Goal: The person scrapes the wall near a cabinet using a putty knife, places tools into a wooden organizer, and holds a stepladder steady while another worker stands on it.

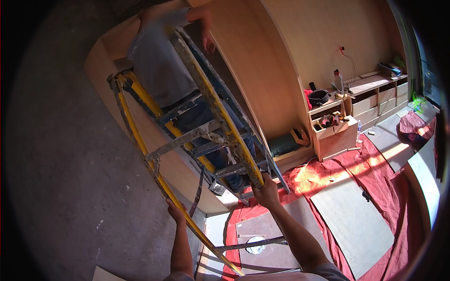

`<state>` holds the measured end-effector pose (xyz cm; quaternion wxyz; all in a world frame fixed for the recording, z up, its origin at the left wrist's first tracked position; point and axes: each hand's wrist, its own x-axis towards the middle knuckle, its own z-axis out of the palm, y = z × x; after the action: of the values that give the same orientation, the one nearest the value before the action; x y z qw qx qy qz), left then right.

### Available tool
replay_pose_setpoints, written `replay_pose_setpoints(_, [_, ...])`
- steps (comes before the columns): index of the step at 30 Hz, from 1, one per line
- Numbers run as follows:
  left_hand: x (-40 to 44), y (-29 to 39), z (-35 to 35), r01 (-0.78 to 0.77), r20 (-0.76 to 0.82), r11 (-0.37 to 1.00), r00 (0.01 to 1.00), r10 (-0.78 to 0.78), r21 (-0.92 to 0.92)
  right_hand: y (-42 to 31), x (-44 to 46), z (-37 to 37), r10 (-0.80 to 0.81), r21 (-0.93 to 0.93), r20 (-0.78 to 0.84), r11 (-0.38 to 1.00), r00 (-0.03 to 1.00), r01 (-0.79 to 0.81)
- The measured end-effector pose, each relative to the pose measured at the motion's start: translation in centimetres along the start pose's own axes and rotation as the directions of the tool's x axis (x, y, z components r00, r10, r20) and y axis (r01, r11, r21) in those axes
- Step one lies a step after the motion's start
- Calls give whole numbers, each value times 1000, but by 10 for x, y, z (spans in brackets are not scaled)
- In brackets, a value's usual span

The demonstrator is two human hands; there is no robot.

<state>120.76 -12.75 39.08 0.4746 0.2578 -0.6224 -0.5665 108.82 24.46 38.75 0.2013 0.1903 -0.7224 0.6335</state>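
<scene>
A paint-spattered yellow stepladder [206,96] rises in front of me, tilted in the view. My right hand [266,191] is wrapped round its right rail, near the lower end of that yellow stretch. Lower on the left rail, my left hand [176,210] grips with its fingers partly hidden behind the rail. A co-worker [161,65] in a grey shirt and jeans is on the far side of the rungs, one hand hanging by the wooden cabinet. Rungs and rails hide much of that person's legs.
Red cloth [344,173] covers the floor at right, with a large board [354,229] lying on it. Along the wall, a low drawer unit [370,105] bears a bottle and tools. Beside it stands a wooden box [335,140] of tools. Grey wall [70,154] fills the left.
</scene>
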Motion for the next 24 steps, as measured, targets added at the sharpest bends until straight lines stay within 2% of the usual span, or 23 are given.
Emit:
replay_pose_setpoints(6, [2, -4, -1, -17, 30, 999, 999, 19, -44, 4, 0, 2, 12, -24, 11, 1000, 1000, -12])
replay_pose_setpoints(9, [-3, 2, -1, -28, 33, 999, 999, 27, 34, 1, 0, 1, 5, -21, 3, 1000, 1000, -5])
replay_pose_setpoints(16, [3, -4, -3, -44, 34, 999, 999, 43, 30, 0, 1, 1, -35, 6, -5, 999, 999, 35])
replay_pose_setpoints(24, [-8, 9, 2, -38, 43, 989, 999, 33, 139, 4, 1, 3, 1, -5, -5, 1000, 1000, -1])
